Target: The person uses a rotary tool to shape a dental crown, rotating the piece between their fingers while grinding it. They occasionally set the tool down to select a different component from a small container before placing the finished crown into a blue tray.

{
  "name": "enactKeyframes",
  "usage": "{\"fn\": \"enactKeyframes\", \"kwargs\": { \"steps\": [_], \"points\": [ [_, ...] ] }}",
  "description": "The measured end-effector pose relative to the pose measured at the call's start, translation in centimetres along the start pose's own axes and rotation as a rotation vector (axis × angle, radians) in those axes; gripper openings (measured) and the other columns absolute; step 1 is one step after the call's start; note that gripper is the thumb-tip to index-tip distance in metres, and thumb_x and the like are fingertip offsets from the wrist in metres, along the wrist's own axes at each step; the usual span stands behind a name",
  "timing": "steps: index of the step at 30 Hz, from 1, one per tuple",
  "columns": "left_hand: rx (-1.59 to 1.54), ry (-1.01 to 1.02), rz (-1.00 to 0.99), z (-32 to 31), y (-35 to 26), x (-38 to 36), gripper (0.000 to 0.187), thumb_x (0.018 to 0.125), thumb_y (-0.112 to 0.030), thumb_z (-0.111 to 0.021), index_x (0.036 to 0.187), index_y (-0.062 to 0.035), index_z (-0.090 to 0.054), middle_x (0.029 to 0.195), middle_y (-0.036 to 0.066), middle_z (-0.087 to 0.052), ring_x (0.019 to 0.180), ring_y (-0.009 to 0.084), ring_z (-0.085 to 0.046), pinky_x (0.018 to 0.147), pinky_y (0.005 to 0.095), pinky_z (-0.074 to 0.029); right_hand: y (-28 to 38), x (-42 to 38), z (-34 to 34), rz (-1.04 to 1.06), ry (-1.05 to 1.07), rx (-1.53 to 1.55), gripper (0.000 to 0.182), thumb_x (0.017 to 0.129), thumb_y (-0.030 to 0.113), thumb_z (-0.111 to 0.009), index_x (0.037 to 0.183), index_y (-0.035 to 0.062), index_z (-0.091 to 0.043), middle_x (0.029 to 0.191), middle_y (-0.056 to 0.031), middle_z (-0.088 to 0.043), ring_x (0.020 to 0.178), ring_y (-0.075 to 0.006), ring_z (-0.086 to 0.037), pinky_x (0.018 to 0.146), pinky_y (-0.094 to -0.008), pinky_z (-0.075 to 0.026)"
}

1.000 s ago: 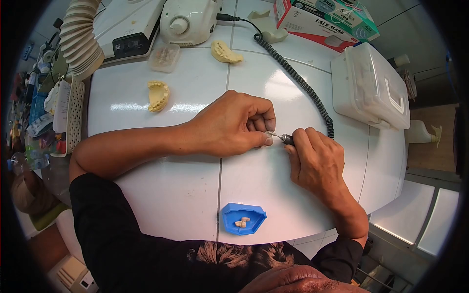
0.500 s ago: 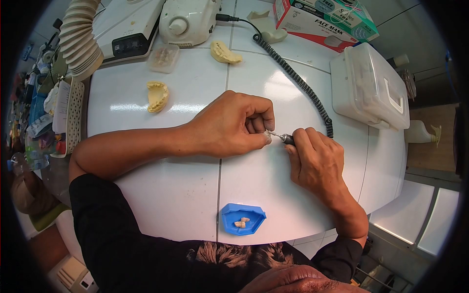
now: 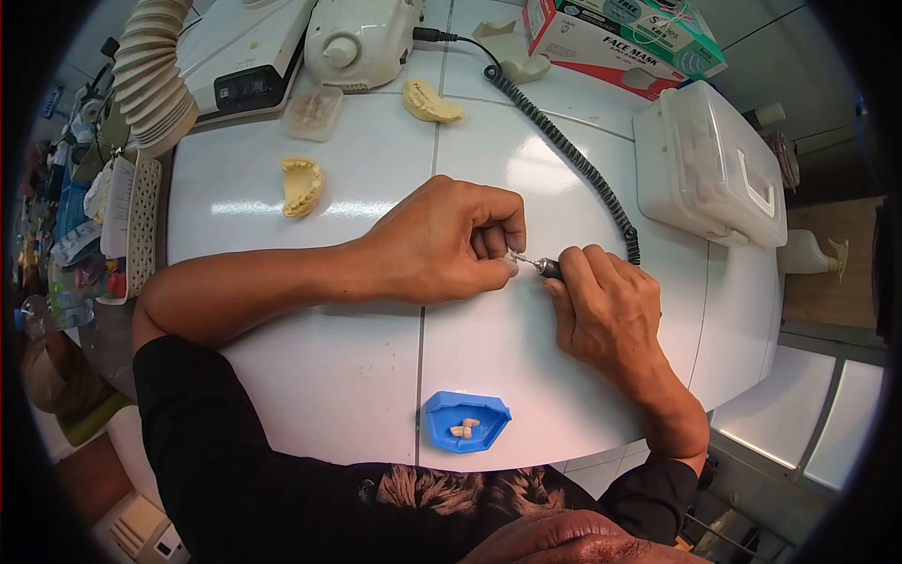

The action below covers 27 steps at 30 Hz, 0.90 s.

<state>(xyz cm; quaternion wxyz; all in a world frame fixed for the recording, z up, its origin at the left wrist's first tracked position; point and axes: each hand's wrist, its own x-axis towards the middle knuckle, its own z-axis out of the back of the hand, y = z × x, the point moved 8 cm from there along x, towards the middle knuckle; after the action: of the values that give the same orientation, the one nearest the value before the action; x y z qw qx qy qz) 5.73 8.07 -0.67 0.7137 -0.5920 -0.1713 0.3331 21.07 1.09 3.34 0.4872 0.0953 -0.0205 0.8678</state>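
My left hand (image 3: pixel 446 240) pinches a small tooth-coloured piece (image 3: pixel 513 256) between thumb and fingertips; most of it is hidden by the fingers. From the other side, my right hand (image 3: pixel 609 299) grips a rotary handpiece (image 3: pixel 548 268) like a pen. Its thin metal bur points left and its tip is right at the small piece. Below the hands, near the table's front edge, lies a blue tray (image 3: pixel 440 438) with several tooth-coloured pieces (image 3: pixel 464 429) in it.
Two yellow dental casts (image 3: pixel 302 187) and a small clear box (image 3: pixel 314 113) lie beyond my left arm. Behind them stand the handpiece control unit (image 3: pixel 362 47) and a ribbed suction hose (image 3: pixel 155 80). A coiled cord (image 3: pixel 573 155), mask box (image 3: pixel 620 47) and white case (image 3: pixel 705 169) occupy the right.
Both hands keep nearly the same pose, with only a very slight shift to the left. The bur stays at the small piece.
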Motion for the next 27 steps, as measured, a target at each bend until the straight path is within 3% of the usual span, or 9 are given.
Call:
{"fn": "enactKeyframes", "kwargs": {
  "steps": [27],
  "points": [
    [0.021, 0.011, -0.001, 0.08, -0.31, -0.04, 0.019, 0.097, -0.008, -0.084, 0.106, 0.0004, -0.069, 0.087, 0.003, -0.072, 0.079, 0.0062, -0.066, 0.07, 0.0242, -0.054, -0.05, -0.08, -0.09, -0.02, -0.01, -0.003, 0.023, 0.098, 0.023, -0.079, 0.094, 0.0085, -0.061, 0.077, -0.0057, -0.055, 0.064, -0.0238, -0.062, 0.058, -0.0381, -0.051]
  ]
}}
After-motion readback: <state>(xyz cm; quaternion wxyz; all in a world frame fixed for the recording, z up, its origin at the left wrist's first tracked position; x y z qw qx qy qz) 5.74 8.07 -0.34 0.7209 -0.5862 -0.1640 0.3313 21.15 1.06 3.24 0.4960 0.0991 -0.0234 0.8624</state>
